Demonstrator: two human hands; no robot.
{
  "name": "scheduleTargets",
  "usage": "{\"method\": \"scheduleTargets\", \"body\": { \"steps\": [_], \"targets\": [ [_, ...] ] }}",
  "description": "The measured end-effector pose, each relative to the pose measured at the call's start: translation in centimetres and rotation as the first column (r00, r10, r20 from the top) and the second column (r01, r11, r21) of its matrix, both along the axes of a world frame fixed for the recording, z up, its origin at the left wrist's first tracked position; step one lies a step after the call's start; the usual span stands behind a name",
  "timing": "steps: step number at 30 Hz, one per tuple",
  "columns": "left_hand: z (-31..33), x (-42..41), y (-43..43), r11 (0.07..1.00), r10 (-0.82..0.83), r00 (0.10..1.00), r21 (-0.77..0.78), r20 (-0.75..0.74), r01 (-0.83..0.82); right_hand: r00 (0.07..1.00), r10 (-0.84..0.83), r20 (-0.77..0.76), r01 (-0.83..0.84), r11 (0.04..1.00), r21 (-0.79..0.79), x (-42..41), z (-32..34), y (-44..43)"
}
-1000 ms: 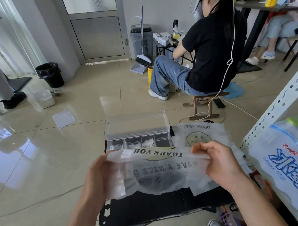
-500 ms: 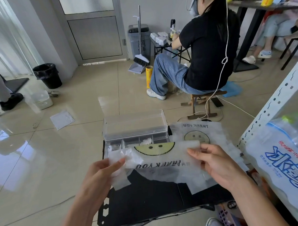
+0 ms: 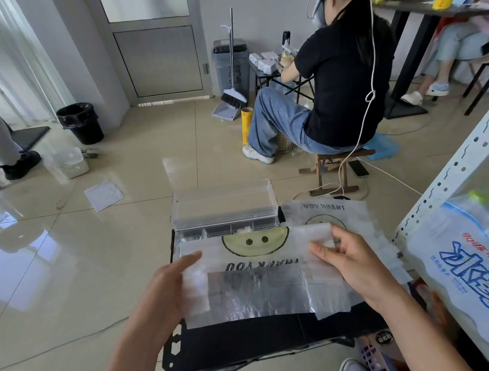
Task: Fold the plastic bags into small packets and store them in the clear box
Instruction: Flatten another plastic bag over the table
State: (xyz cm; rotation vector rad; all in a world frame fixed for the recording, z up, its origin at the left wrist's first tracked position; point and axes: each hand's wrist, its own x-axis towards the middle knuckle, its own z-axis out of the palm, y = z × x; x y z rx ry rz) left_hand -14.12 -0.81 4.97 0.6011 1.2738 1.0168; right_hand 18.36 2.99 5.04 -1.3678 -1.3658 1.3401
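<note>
Spread wider than before, the plastic bag is held endwise between left hand and right hand.

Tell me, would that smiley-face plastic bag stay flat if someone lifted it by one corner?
Probably not: the plastic bag creases and bends between the left hand and right hand holding it, so it looks floppy. It seems very light, thin enough that the black table shows through. Its shiny film may slide easily.
</note>
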Motion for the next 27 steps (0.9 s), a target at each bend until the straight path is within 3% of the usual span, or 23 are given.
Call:
{"method": "scheduleTargets", "body": {
  "steps": [6, 10, 13, 16, 20, 25, 27],
  "targets": [
    [-0.5, 0.0, -0.6, 0.992, 0.024, 0.996, 0.124, -0.086, -0.014, 0.999, -0.047, -0.006, 0.047, 0.998, -0.038, 0.2, 0.0, 0.4],
    [-0.4, 0.3, -0.6, 0.977, 0.042, 0.969, 0.212, -0.242, 0.011, 0.998, -0.046, -0.046, 0.039, 0.988, -0.149, 0.1, 0.4, 0.3],
    [-0.2, 0.3, -0.6, 0.975, 0.052, 0.972, 0.222, -0.227, 0.000, 0.973, 0.008, -0.231, -0.082, 0.946, -0.313, 0.2, 1.4, -0.1],
    [0.4, 0.1, -0.7, 0.967, 0.023, 0.984, 0.252, -0.174, 0.022, 0.941, 0.064, -0.332, -0.188, 0.915, -0.356, 0.6, 2.0, -0.3],
    [0.6, -0.7, -0.7, 0.970, 0.037, 0.999, 0.240, -0.032, -0.029, 0.938, 0.011, -0.347, -0.135, 0.932, -0.335, 0.9, 1.9, 0.1],
    [0.3, -1.4, -0.8, 0.949, -0.190, 0.982, 0.259, 0.010, 0.181, 0.918, -0.135, -0.372, -0.009, 0.933, -0.360, 0.7, 1.6, 0.5],
    [0.4, -1.3, -1.0, 0.949, -0.207, 0.978, 0.244, 0.004, 0.199, 0.893, -0.178, -0.413, 0.011, 0.927, -0.376, 0.9, 1.5, 0.7]
  ]
}}
